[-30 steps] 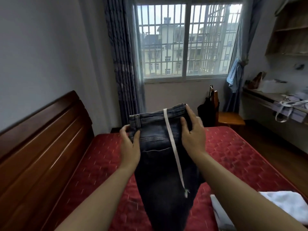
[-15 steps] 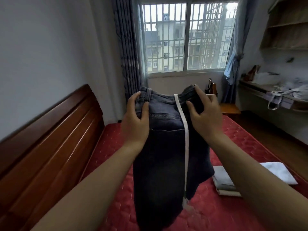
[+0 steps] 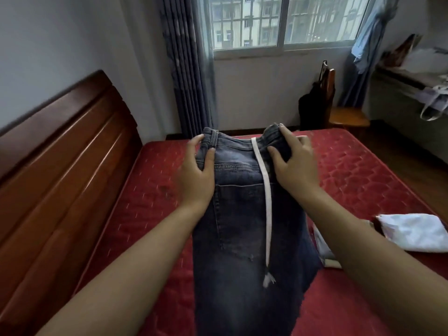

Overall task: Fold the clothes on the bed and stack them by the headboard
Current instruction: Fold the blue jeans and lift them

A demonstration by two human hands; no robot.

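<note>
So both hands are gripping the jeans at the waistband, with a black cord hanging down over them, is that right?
Not quite. The head view shows the cord is white, not black. The rest holds: the left hand and right hand both grip the jeans at the waistband, and the cord hangs down over them.

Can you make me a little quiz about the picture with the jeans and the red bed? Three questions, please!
1. True or false: the left hand and the right hand both grip the jeans at the waistband.
2. Where is the headboard? A) on the person's left B) on the person's right C) under the window
3. Fill the gap: the cord hanging down the jeans is ____.
Key: 1 true; 2 A; 3 white.
</note>
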